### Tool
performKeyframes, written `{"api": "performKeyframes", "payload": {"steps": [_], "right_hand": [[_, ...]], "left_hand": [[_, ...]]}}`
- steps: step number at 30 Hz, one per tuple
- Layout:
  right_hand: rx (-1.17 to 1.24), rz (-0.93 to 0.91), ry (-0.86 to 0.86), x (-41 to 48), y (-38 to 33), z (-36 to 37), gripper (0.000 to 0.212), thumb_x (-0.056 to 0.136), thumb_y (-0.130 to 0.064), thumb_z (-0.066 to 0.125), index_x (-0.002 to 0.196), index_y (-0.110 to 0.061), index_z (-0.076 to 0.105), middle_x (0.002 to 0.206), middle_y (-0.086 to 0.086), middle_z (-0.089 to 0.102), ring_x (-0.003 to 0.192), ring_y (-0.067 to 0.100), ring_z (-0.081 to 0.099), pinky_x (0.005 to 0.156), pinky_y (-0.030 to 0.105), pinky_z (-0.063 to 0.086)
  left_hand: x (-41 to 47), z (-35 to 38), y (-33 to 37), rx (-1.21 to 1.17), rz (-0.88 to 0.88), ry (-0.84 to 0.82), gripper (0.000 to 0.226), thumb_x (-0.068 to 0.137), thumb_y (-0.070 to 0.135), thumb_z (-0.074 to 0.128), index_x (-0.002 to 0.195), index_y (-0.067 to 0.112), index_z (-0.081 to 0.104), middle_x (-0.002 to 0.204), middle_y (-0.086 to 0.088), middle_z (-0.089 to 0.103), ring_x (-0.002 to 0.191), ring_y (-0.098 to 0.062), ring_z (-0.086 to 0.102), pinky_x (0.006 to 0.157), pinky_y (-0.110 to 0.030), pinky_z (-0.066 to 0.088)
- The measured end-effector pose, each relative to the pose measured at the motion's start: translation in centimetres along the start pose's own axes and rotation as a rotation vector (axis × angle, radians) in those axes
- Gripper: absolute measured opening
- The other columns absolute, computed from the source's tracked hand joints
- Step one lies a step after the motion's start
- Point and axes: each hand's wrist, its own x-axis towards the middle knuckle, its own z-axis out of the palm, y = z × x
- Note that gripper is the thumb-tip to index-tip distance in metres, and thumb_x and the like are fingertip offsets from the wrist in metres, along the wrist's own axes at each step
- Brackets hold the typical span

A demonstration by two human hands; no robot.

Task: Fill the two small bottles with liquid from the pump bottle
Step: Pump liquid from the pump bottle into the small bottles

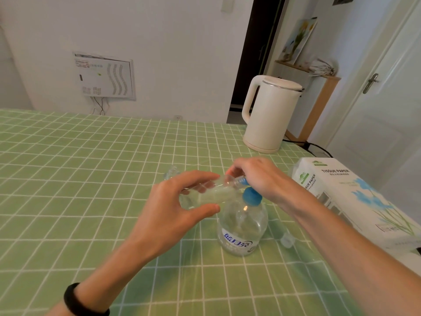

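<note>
Green-checked tablecloth (91, 179), left hand (173, 208) clasping small bottle (216, 192)

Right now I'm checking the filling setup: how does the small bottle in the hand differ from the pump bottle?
The small bottle is slim and lies nearly sideways in the air, held by the left hand; the pump bottle is wide and stands upright on the tablecloth. The pump bottle has a blue pump top and a printed label; the small bottle has an open threaded neck at the spout, under the right hand. Both are clear plastic.
</note>
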Motion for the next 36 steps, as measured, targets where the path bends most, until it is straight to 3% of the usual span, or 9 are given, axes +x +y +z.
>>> {"api": "performKeyframes", "payload": {"steps": [3,6,12,14,18,22,25,32,36], "right_hand": [[-0.033,-0.016,0.001,-0.1,0.5,0.5,0.042,0.101,-0.028,0.043,0.087,-0.018,0.082,0.095,-0.012,0.069,0.089,0.006,0.060,0.068,0.027,0.037],[-0.004,-0.008,0.034,-0.1,0.4,0.4,0.045,0.100,-0.036,0.041,0.082,-0.019,0.079,0.104,-0.001,0.074,0.098,0.016,0.064,0.073,0.031,0.041],[-0.002,-0.008,0.007,0.2,-0.4,-0.5,0.058,0.101,-0.050,0.034,0.081,-0.023,0.081,0.111,-0.006,0.075,0.109,0.012,0.066,0.083,0.031,0.044],[0.019,0.000,0.009,0.2,-0.1,-0.3,0.055,0.102,-0.046,0.036,0.084,-0.021,0.081,0.110,-0.005,0.076,0.108,0.013,0.067,0.088,0.034,0.047],[-0.011,0.011,-0.001,0.0,0.2,0.3,0.045,0.102,-0.031,0.042,0.087,-0.016,0.081,0.097,-0.008,0.073,0.106,0.018,0.065,0.080,0.030,0.044],[-0.005,0.009,0.010,0.0,0.3,0.4,0.049,0.101,-0.038,0.039,0.082,-0.019,0.080,0.110,0.000,0.075,0.109,0.021,0.066,0.093,0.038,0.046],[0.038,-0.025,0.037,-0.2,-0.1,0.0,0.053,0.102,-0.042,0.038,0.081,-0.020,0.081,0.108,0.000,0.076,0.106,0.016,0.066,0.084,0.031,0.044],[0.055,-0.008,0.006,-0.1,0.0,0.3,0.047,0.102,-0.038,0.042,0.085,-0.021,0.082,0.113,-0.001,0.074,0.108,0.015,0.064,0.098,0.042,0.046],[0.043,-0.005,0.001,-0.4,0.5,0.5,0.047,0.101,-0.040,0.041,0.087,-0.020,0.081,0.115,-0.001,0.073,0.111,0.016,0.064,0.092,0.040,0.044]], "left_hand": [[-0.1,0.0,0.0,0.011,0.000,-0.004,0.052,0.074,0.031,0.088,0.122,0.040,0.071,0.108,0.025,0.075,0.104,0.002,0.069,0.094,-0.032,0.055],[0.0,0.0,0.0,0.013,-0.001,-0.016,0.052,0.075,0.031,0.088,0.123,0.041,0.070,0.107,0.025,0.074,0.104,0.001,0.069,0.092,-0.032,0.055],[0.0,0.0,-0.2,0.009,0.017,-0.011,0.051,0.077,0.032,0.087,0.124,0.042,0.069,0.109,0.026,0.074,0.105,-0.001,0.069,0.093,-0.029,0.055],[0.0,0.0,-0.2,0.003,0.017,-0.011,0.052,0.077,0.034,0.087,0.125,0.042,0.069,0.109,0.026,0.074,0.105,0.000,0.069,0.093,-0.029,0.055],[0.0,0.1,-0.5,0.000,0.007,-0.009,0.053,0.074,0.031,0.089,0.123,0.039,0.071,0.109,0.026,0.074,0.104,0.001,0.069,0.093,-0.027,0.055],[-0.1,0.2,-0.6,-0.001,0.008,-0.012,0.052,0.074,0.030,0.090,0.121,0.041,0.071,0.108,0.027,0.074,0.103,-0.001,0.069,0.090,-0.023,0.052],[0.1,0.0,-0.6,-0.027,-0.005,-0.006,0.053,0.074,0.028,0.090,0.121,0.042,0.070,0.108,0.026,0.074,0.104,-0.002,0.069,0.093,-0.028,0.054],[0.1,0.0,-1.0,-0.047,0.014,-0.002,0.050,0.075,0.030,0.090,0.119,0.040,0.070,0.110,0.024,0.074,0.105,-0.004,0.070,0.094,-0.036,0.056],[0.0,0.1,-1.0,-0.059,0.010,-0.003,0.047,0.073,0.027,0.091,0.114,0.038,0.070,0.108,0.023,0.075,0.104,-0.004,0.071,0.095,-0.036,0.057]]}}
